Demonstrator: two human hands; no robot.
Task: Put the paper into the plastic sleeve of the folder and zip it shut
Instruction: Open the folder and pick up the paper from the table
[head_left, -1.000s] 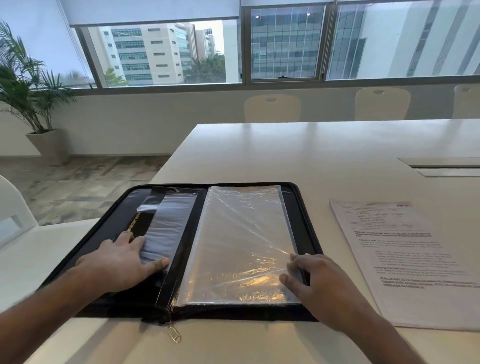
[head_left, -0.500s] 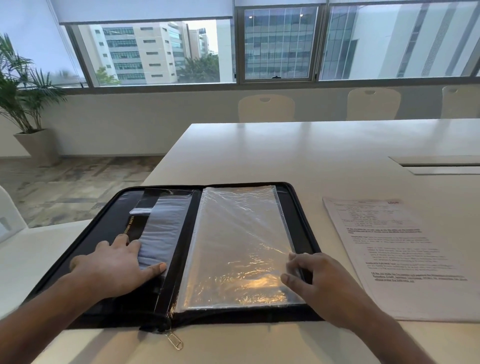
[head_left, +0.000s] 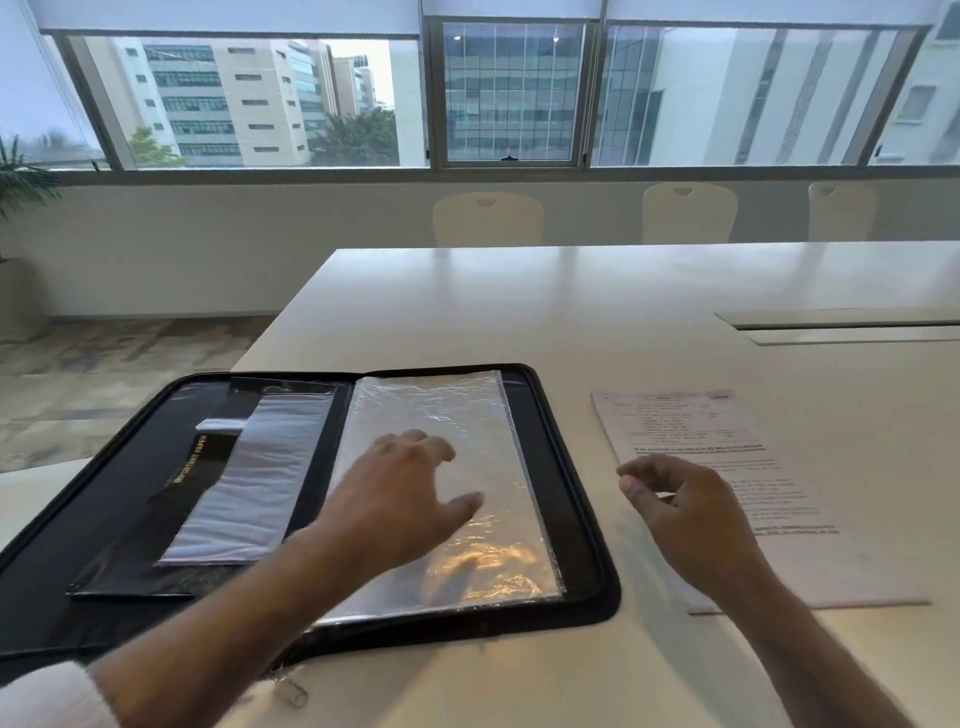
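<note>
The black zip folder (head_left: 566, 499) lies open on the white table (head_left: 519, 312), its crinkled plastic sleeve (head_left: 467, 415) uppermost on the right half, and the printed paper (head_left: 727, 447) lies flat just beside it, not yet picked up. The left hand (head_left: 400, 493) is spread, fingers extended over the sleeve, while the right hand (head_left: 680, 509) hovers above the paper's near edge, loosely curled and holding nothing. To do this well, I would say, the left should pin and part the sleeve's mouth while the right lifts the sheet by one edge and feeds it in square, so the thin film does not bunch.
</note>
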